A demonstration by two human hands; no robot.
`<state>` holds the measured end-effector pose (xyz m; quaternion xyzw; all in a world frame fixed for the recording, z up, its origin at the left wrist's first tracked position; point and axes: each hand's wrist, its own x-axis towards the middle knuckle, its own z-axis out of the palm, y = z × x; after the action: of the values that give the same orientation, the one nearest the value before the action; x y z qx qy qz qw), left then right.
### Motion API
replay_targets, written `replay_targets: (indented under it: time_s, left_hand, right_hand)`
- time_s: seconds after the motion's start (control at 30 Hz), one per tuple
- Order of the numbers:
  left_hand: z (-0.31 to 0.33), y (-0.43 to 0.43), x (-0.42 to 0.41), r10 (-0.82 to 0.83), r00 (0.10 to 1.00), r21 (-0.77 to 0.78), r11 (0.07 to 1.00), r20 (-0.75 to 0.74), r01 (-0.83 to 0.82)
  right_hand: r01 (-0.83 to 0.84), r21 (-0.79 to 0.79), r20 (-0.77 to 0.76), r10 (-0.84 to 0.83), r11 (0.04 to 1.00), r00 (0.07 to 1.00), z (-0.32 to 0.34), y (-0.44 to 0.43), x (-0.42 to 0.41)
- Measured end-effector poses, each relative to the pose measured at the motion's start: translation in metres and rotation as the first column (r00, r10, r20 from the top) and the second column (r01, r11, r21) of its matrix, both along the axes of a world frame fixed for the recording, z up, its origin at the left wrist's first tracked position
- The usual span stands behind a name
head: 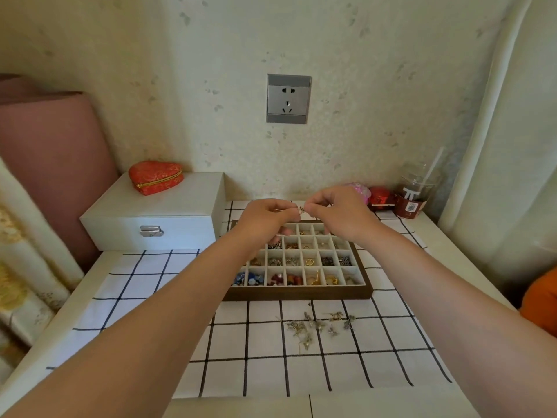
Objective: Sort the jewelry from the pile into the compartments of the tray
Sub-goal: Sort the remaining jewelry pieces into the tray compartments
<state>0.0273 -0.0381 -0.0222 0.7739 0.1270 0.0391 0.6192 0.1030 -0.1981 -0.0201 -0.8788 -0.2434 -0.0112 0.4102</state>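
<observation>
Hands meeting above tray, left hand and right hand pinching one jewelry piece, QR-code label on cup

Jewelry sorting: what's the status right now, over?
Over the tray, left hand and right hand pinch one small piece. Pile lies on the cloth before the tray. Nothing in the way.

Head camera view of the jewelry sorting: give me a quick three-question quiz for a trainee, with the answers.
1. True or false: the pile of jewelry lies on the checked cloth, nearer the person than the tray.
2. What sits on the white case? A) a cup B) a red heart-shaped box C) scissors
3. Which pinches the small piece: left hand, right hand, or both?
Key: 1 true; 2 B; 3 both.
</observation>
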Motion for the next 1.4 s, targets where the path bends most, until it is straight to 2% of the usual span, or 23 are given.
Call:
replay_targets:
  time_s: [0.07,0.13,0.23,0.3,0.4,0.63,0.8,1.0,1.2,1.3,1.4]
  left_hand:
    - [-0.011,0.007,0.007,-0.015,0.997,0.315,0.949,0.075,-0.01]
    - [-0.025,0.014,0.012,-0.074,0.995,0.551,0.834,0.072,0.022]
    - [-0.041,0.024,0.017,-0.143,0.99,0.69,0.717,0.008,0.098]
    - [-0.046,0.027,0.018,-0.201,0.979,0.763,0.625,-0.045,0.163]
    - [-0.049,0.029,0.017,-0.249,0.965,0.791,0.573,-0.082,0.214]
    - [-0.052,0.022,0.016,-0.246,0.96,0.834,0.494,-0.136,0.245]
    - [-0.054,0.016,0.016,-0.263,0.953,0.846,0.463,-0.152,0.262]
    - [-0.056,0.015,0.017,-0.267,0.952,0.847,0.463,-0.149,0.262]
    - [-0.048,0.007,0.004,-0.313,0.948,0.841,0.5,-0.046,0.206]
    - [-0.042,-0.002,-0.008,-0.363,0.93,0.849,0.51,0.062,0.142]
    - [-0.034,-0.015,-0.025,-0.434,0.896,0.849,0.506,0.096,0.154]
  right_hand:
    - [0.024,-0.098,0.019,-0.022,0.995,1.0,-0.009,0.003,0.012]
    - [0.038,-0.26,0.055,-0.025,0.965,0.998,-0.016,0.005,0.02]
    - [0.049,-0.479,0.121,0.011,0.876,0.993,-0.021,0.009,0.025]
    - [0.045,-0.565,0.147,0.046,0.824,0.988,-0.023,0.012,0.028]
    - [0.044,-0.654,0.165,0.086,0.755,0.983,-0.025,0.015,0.029]
    - [0.026,-0.688,0.144,0.102,0.725,0.984,-0.028,0.019,0.029]
    - [-0.018,-0.604,0.113,0.108,0.797,0.988,-0.03,0.009,0.032]
    - [-0.067,-0.565,0.064,0.125,0.822,0.99,-0.028,0.003,0.032]
    - [-0.039,-0.475,0.135,0.117,0.879,0.984,-0.011,-0.011,0.014]
    - [-0.096,-0.419,0.101,0.152,0.903,0.983,-0.004,-0.021,-0.012]
    - [-0.167,-0.443,0.049,0.21,0.881,0.976,-0.003,-0.034,-0.037]
